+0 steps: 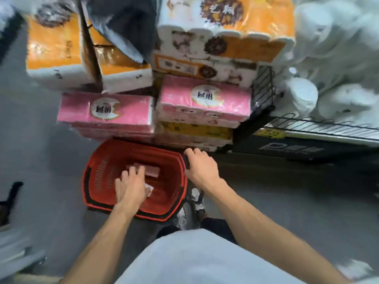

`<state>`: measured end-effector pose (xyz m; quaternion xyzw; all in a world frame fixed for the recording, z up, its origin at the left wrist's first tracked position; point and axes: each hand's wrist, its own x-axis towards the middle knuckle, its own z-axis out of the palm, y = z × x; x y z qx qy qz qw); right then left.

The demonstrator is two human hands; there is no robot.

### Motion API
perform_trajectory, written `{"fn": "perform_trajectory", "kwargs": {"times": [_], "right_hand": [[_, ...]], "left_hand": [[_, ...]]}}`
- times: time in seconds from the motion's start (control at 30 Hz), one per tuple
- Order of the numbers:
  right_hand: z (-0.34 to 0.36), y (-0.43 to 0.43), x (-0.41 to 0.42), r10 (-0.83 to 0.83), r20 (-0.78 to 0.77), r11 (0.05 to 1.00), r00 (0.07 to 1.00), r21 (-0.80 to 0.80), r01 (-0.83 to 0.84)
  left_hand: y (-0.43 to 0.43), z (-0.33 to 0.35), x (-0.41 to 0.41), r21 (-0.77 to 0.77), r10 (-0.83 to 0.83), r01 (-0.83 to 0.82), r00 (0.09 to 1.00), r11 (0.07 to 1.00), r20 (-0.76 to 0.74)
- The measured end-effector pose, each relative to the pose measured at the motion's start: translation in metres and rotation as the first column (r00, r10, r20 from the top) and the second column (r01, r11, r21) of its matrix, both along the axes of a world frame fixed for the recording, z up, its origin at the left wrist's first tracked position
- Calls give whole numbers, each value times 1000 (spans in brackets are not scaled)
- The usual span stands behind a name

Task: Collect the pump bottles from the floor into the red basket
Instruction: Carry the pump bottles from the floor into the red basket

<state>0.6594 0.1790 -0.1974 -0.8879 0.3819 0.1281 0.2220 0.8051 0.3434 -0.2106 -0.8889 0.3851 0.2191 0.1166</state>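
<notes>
Head view is showing the red basket [106, 160] sitting on the grey floor [41, 156] at 6 o'clock of the pink tissue packs [106, 111]. Left hand [131, 186] is reaching inside, fingers spread over a pinkish-white item [151, 171], too blurred to identify. Right hand [202, 167] is curling around the basket's 3 o'clock rim.

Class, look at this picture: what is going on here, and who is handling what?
A person leans over a red plastic basket on the grey floor. The left hand reaches inside, onto a whitish item beside a pale pink packet; blur hides what they are. The right hand grips the basket's right edge. Pink tissue packs are stacked behind.
</notes>
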Motion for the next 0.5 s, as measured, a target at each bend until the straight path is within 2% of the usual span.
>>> {"fn": "perform_trajectory", "kwargs": {"times": [0.13, 0.23, 0.37, 0.5], "right_hand": [[25, -11, -84, -250, -4, 968, 968, -22, 250], [40, -13, -154, -458, 14, 888, 889, -40, 458], [49, -6, -258, -717, 12, 697, 697, 9, 717], [48, 13, -364, -895, 14, 446, 446, 47, 894]], "left_hand": [[-44, 21, -30, -51, -212, 213, 977, 976, 6], [-95, 32, -75, -77, -408, 406, 913, 911, -16], [-164, 51, -173, -120, -689, 683, 725, 721, -10], [-216, 63, -292, -181, -850, 833, 526, 523, -37]]}}
